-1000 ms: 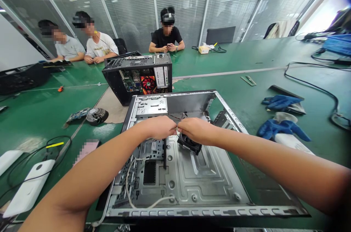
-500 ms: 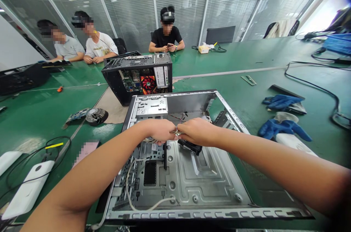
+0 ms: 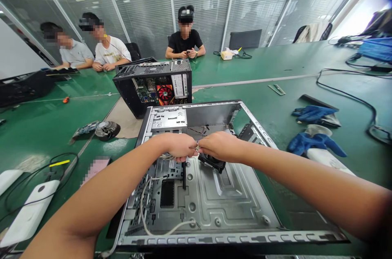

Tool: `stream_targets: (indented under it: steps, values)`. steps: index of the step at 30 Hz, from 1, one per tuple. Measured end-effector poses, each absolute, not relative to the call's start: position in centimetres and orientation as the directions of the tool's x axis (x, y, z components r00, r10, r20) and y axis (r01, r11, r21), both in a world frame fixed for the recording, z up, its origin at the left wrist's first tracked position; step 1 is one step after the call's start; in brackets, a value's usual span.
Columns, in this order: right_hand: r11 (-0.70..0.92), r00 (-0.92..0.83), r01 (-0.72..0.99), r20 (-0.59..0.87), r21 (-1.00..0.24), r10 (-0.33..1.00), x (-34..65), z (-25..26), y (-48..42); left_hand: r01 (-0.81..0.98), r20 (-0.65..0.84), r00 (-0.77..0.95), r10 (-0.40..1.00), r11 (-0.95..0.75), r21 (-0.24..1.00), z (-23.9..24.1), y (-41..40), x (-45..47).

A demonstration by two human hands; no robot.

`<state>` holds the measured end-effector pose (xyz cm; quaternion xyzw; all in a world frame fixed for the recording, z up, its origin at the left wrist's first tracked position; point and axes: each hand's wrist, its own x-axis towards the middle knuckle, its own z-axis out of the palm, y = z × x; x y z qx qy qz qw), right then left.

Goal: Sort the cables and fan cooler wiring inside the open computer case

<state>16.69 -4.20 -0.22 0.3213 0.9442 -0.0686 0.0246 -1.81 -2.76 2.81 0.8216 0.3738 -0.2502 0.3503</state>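
Note:
An open metal computer case [image 3: 245, 210] lies on its side in front of me. Over its middle, my left hand [image 3: 180, 146] is closed around a bundle of thin cables [image 3: 167, 156]. My right hand [image 3: 219, 146] pinches the same cables just beside it, fingertips almost touching the left hand. Below the right hand is a black fan-like part [image 3: 212, 164], partly covered by that hand. A loose light-grey cable [image 3: 141, 206] curves across the near left of the case floor. The fingers hide most of the bundle.
Behind stands a second black computer case [image 3: 128, 91] with a red fan. Left lie a round cooler [image 3: 107, 130], a pink item [image 3: 94, 169] and a white power bank [image 3: 30, 214]. Right are blue gloves [image 3: 315, 142] and a black cable [image 3: 349, 91]. Three people sit across the green table [image 3: 232, 75].
Both hands stay nearly in place on the cables, with only slight finger movement; less of the bundle shows between them. The whole view has shifted very slightly.

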Motion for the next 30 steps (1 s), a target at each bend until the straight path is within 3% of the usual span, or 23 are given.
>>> stream_targets:
  steps: [8, 13, 16, 22, 30]
  values:
    - [0.719, -0.797, 0.583, -0.093, -0.38, 0.597, 16.8, -0.2, -3.5, 0.707, -0.515, 0.646, 0.564, -0.697, 0.123, 3.9, -3.5, -1.3]
    - [0.707, -0.816, 0.546, -0.095, -0.45, 0.57, 16.8, 0.1, -3.4, 0.704, -0.494, 0.647, 0.581, -0.703, 0.095, 4.1, -3.8, -1.2]
    - [0.727, -0.815, 0.562, -0.114, -0.396, 0.568, 16.8, 0.3, -3.7, 0.702, -0.56, 0.649, 0.516, -0.689, 0.178, 4.0, -3.6, -1.3]
    - [0.728, -0.779, 0.615, -0.089, -0.303, 0.621, 17.0, 0.5, -4.5, 0.763, -0.663, 0.637, 0.392, -0.442, 0.472, 3.7, -3.1, -1.8]
    - [0.8, -0.83, 0.551, -0.053, -0.239, 0.555, 17.2, 0.1, -4.2, 0.745, -0.658, 0.661, 0.362, -0.425, 0.515, 3.5, -2.9, -2.1]
